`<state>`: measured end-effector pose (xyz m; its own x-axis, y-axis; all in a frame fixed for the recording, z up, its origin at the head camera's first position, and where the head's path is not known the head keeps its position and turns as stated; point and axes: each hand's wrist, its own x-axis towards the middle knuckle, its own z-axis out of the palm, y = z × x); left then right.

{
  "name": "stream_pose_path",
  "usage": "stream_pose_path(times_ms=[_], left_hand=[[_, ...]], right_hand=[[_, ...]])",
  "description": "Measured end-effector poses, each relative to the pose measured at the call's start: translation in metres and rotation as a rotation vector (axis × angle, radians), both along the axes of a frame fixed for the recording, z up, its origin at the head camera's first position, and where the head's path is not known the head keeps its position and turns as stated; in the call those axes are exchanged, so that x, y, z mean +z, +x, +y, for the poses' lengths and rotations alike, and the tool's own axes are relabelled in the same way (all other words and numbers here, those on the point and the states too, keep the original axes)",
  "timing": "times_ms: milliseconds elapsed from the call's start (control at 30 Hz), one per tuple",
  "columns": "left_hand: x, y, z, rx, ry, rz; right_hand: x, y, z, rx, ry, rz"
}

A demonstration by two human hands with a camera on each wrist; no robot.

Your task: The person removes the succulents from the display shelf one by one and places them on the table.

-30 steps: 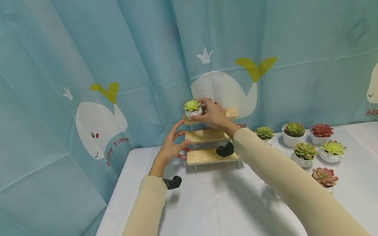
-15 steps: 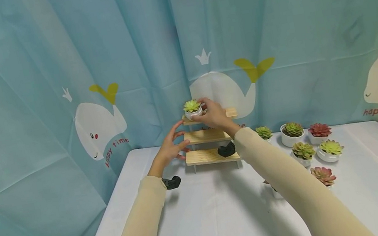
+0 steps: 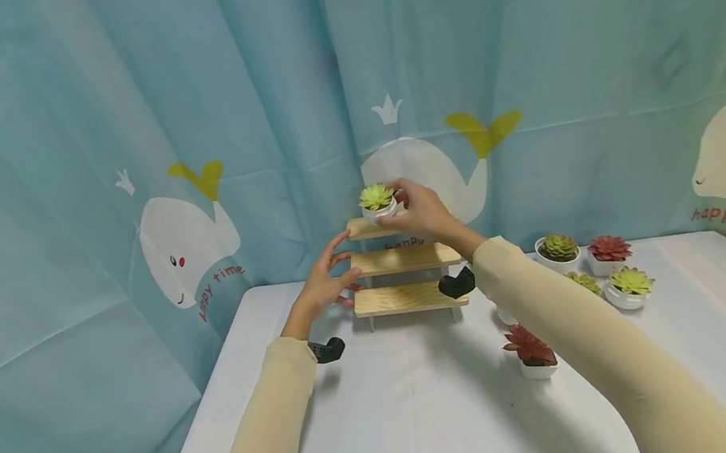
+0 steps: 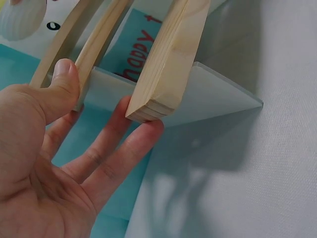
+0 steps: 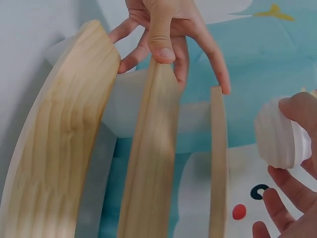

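Note:
In the head view, my right hand (image 3: 424,209) pinches a small white pot (image 3: 380,212) with a light-green succulent (image 3: 375,196), over the left part of the top shelf. The right wrist view shows a gap between this pot (image 5: 277,134) and the top plank (image 5: 218,163). At the left end of the three-tier wooden stand (image 3: 405,258) is my left hand (image 3: 322,284), its fingers spread. In the left wrist view, its thumb (image 4: 64,79) lies at the middle plank's end and two fingertips touch the lowest plank (image 4: 166,74).
On the white table (image 3: 399,431), right of the stand, a red succulent (image 3: 530,347) in a square pot stands near the right sleeve. Farther right are a dark-green (image 3: 560,248), a red (image 3: 609,248) and a light-green succulent (image 3: 630,283). The sleeve hides others. A blue curtain (image 3: 277,71) hangs behind.
My right hand has raised the potted succulent slightly and moved it right along the top shelf. The shifted right arm uncovers the red succulent near the front. My left hand stays at the stand.

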<state>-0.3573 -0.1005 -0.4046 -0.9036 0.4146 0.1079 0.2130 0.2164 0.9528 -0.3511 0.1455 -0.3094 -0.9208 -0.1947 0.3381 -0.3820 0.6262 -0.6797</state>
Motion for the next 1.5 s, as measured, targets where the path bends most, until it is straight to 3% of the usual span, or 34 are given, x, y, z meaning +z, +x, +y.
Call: stream_pose_path(times_ms=[300, 767, 1500], left_hand=[[0.002, -0.001, 0.002, -0.002, -0.003, 0.001], [0.0, -0.002, 0.002, -0.006, 0.004, 0.007], [0.002, -0.002, 0.003, 0.02, -0.02, -0.006]], right_hand=[[0.004, 0.01, 0.013, 0.025, -0.009, 0.0], [-0.003, 0.019, 0.032, 0.018, 0.032, -0.014], [-0.011, 0.058, 0.107, 0.036, 0.079, -0.002]])
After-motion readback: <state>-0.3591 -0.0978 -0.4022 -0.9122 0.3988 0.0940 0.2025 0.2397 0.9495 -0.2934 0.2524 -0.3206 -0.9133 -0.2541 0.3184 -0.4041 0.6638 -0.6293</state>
